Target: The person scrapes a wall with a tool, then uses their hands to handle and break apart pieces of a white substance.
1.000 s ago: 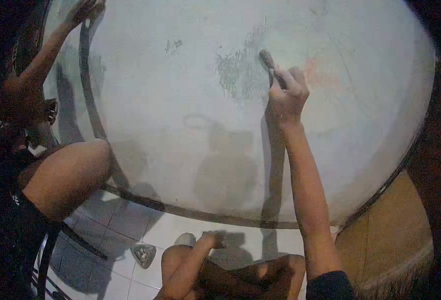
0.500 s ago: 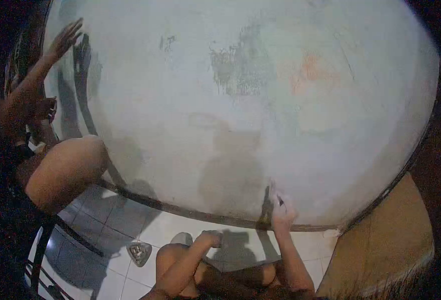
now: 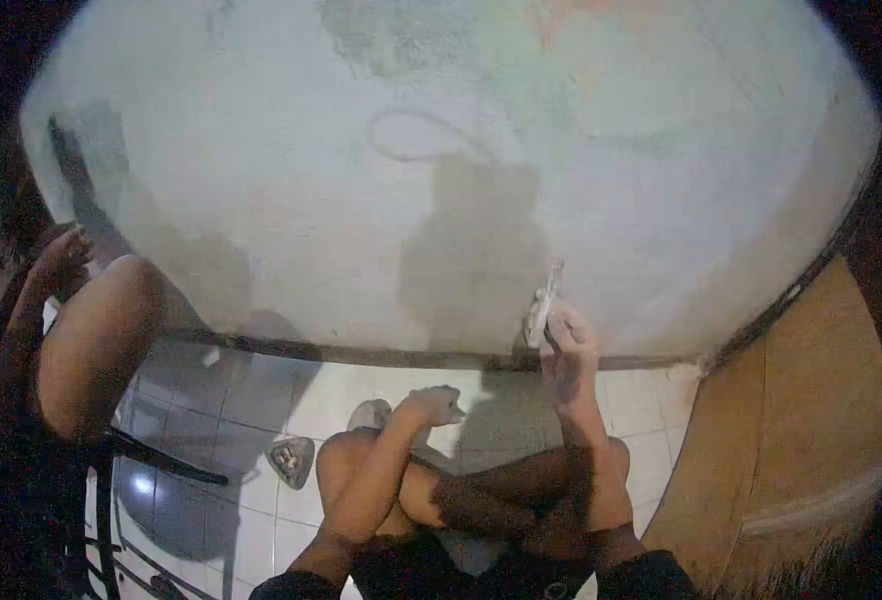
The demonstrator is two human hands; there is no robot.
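Observation:
My right hand (image 3: 571, 350) is raised in front of the lower wall, its fingers closed on a slim whitish tool (image 3: 540, 312). The tool points upward and has a narrow pinkish tip; its exact kind does not show. Ahead stands a pale wall (image 3: 311, 240) with grey, greenish and orange patches, and my shadow falls on it. Over my bent leg, my left hand (image 3: 435, 405) is curled closed, and I cannot tell what is inside it. A pale rounded object (image 3: 369, 414) sits on the floor just left of that hand.
A triangular grey container (image 3: 292, 462) with bits in it rests on the tiled floor (image 3: 251, 540). At the left, another person's knee (image 3: 101, 330) and hand (image 3: 61, 250) are close to the wall, beside a dark metal frame (image 3: 166, 455). A brown panel (image 3: 811, 420) leans at the right.
The view has tipped downward. My right hand now shows the tool tilted upright, and my left hand has lifted slightly. The other person's raised arm has come down from the wall.

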